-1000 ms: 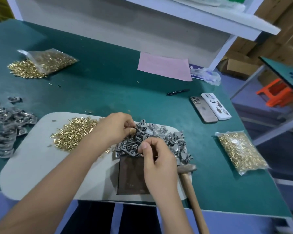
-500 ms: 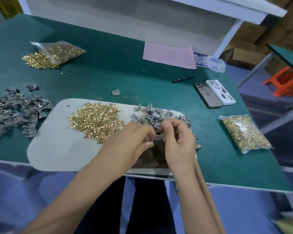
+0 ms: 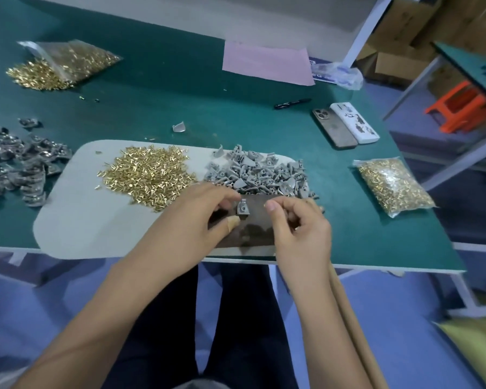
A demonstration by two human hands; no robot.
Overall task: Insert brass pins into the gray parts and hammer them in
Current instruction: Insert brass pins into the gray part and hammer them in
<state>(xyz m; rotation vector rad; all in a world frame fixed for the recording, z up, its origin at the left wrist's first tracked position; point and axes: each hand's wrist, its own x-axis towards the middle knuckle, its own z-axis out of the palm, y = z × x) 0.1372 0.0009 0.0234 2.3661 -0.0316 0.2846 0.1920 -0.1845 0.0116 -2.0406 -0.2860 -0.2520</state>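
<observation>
On the dark block [image 3: 247, 228] at the table's near edge, my left hand [image 3: 197, 223] pinches one gray part [image 3: 242, 206] between thumb and forefinger, holding it on the block. My right hand [image 3: 295, 223] is just beside it, fingers curled; whether they hold a pin I cannot tell. The hammer handle [image 3: 348, 318] lies under my right wrist, not gripped.

I judge the work well begun but far from over: beyond my hands the mat [image 3: 76, 220] carries a loose heap of pins [image 3: 146, 175] and a pile of gray parts [image 3: 261, 172]. Left of the mat lies a darker pile [image 3: 14, 161], perhaps finished pieces.

To the right a clear bag [image 3: 393, 186], seemingly closed, is full of pins; far left an open bag [image 3: 70, 58] spills pins [image 3: 37, 77] onto the table.
</observation>
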